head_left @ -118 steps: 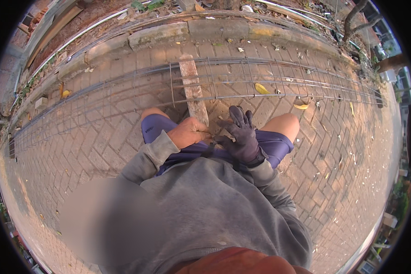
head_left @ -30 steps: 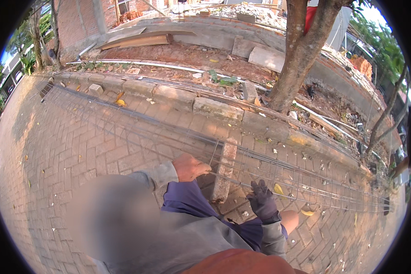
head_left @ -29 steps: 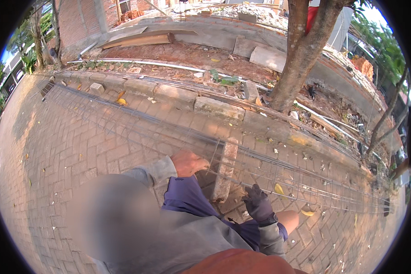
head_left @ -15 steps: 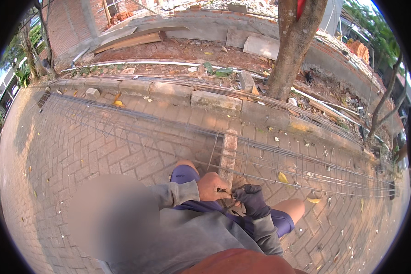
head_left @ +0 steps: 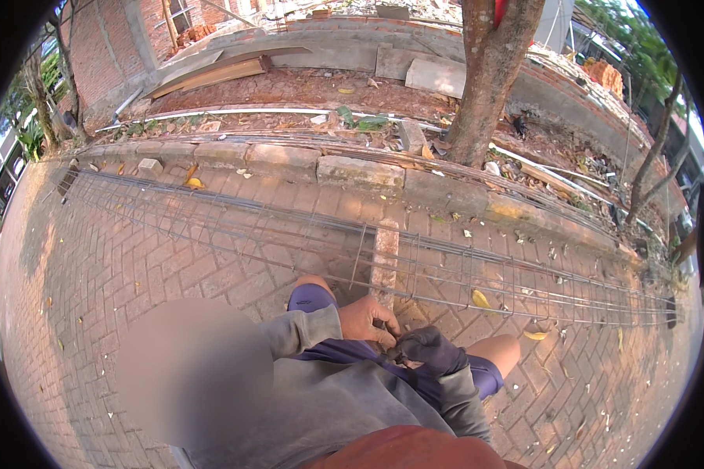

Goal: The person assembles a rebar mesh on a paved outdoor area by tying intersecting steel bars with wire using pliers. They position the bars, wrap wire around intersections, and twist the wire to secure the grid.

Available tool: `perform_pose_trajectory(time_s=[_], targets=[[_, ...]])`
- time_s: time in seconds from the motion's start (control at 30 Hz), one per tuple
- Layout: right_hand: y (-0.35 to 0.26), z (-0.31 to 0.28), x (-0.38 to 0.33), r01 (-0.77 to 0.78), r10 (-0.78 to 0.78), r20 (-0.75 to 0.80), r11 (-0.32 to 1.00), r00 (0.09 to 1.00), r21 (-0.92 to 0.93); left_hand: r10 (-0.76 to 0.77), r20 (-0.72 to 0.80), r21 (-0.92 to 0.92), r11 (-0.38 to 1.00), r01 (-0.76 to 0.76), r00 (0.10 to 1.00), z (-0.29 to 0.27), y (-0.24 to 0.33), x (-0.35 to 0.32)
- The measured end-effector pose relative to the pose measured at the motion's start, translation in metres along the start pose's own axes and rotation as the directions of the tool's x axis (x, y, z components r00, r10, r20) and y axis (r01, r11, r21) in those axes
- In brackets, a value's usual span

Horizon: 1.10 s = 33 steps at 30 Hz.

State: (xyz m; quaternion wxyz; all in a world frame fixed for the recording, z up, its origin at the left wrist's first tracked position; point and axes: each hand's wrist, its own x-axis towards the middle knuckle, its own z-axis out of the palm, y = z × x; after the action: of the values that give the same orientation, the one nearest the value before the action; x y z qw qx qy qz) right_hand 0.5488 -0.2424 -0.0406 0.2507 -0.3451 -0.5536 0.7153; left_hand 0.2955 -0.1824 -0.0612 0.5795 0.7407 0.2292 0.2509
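Note:
My bare left hand [head_left: 366, 320] and my right hand [head_left: 432, 349], in a dark glove, meet over my lap. The left fingers are bent in a pinch, and the right fingers are curled closed beside them. Whatever lies between the fingertips is too small to make out. Just beyond my knees a long rebar cage [head_left: 477, 252], with thin square stirrups round its bars, stretches from far left to right. A pale, worn plank-like piece [head_left: 384, 258] lies crosswise at the cage's middle. Neither hand touches the cage.
Block paving [head_left: 180, 273] surrounds me, with dry yellow leaves [head_left: 479, 298] on it. Behind the cage runs a concrete kerb [head_left: 360, 172] with loose steel bars along it. A tree trunk [head_left: 489, 86] rises beyond. Boards [head_left: 211, 76] and white pipe lie on the soil.
My hands stay close together at my lap, and the gloved right hand has turned and dropped slightly. The whole view has shifted a little, so the cage appears slightly farther left.

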Motion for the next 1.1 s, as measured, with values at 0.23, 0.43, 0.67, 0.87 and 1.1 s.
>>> perform_pose_trajectory(time_s=[0.23,0.43,0.67,0.87,1.1], targets=[[-0.024,-0.005,0.022,0.693,-0.362,-0.594,0.298,0.718,0.656,-0.194,-0.294,0.121,0.964,0.238,0.936,-0.008,-0.019,0.004],[0.025,-0.003,0.049,0.261,-0.603,-0.635,0.792,0.484,-0.552,0.110,-0.025,0.839,0.543,-0.039,0.994,0.015,-0.003,0.013],[0.037,-0.001,0.029,0.277,-0.358,-0.105,0.849,0.928,-0.451,0.201,0.032,0.830,0.540,-0.138,0.979,-0.003,0.014,0.006],[0.011,-0.005,0.013,0.042,-0.040,0.017,0.980,0.999,-0.193,0.242,0.039,0.631,0.747,-0.211,0.970,-0.005,0.021,0.000],[0.019,0.005,0.028,0.234,-0.140,-0.558,0.967,0.818,0.100,0.284,-0.166,0.624,0.772,-0.122,0.944,0.004,0.018,-0.007]])
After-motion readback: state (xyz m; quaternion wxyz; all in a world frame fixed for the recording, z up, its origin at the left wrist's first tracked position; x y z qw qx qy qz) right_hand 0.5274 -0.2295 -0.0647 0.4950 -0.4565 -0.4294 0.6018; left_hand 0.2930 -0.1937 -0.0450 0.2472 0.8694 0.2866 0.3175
